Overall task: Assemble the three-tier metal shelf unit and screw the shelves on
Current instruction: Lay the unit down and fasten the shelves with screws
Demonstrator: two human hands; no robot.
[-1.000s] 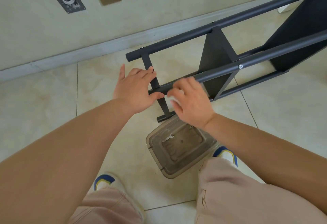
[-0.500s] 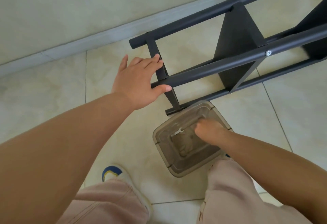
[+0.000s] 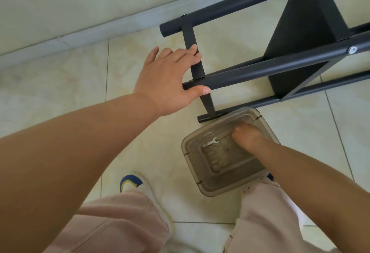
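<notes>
Head view, looking down at a tiled floor (image 3: 60,96) beside a wall with a grey skirting board (image 3: 100,26). The dark metal shelf unit (image 3: 280,66) lies on its side on the floor, its long tubes running up and to the right out of view. One black shelf panel (image 3: 300,42) stands fixed between the tubes, and a silver bolt head (image 3: 352,49) shows on the nearest upper tube just beside that panel. A flat crossbar (image 3: 195,58) joins the tube ends at the left end of the unit.

Left hand (image 3: 168,78): fingers mostly straight, fingertips laid over the crossbar, thumb lying along the underside of the near tube end. The grip is open and resting on the frame, not curled round it.

Right hand (image 3: 248,136): reaches down into a translucent brown plastic bin (image 3: 200,172) that stands on the floor, touching the lowest tube of the unit. The fingers are seen only through the tinted wall and are blurred; I cannot tell whether this grip is open or closed, or whether it holds anything. A small flat silver wrench (image 3: 210,142) lies on the bin bottom, just to the left of the hand.

Pink trouser legs occupy the bottom edge, with a white shoe (image 3: 138,186) with a blue and yellow toe beneath the left leg.
</notes>
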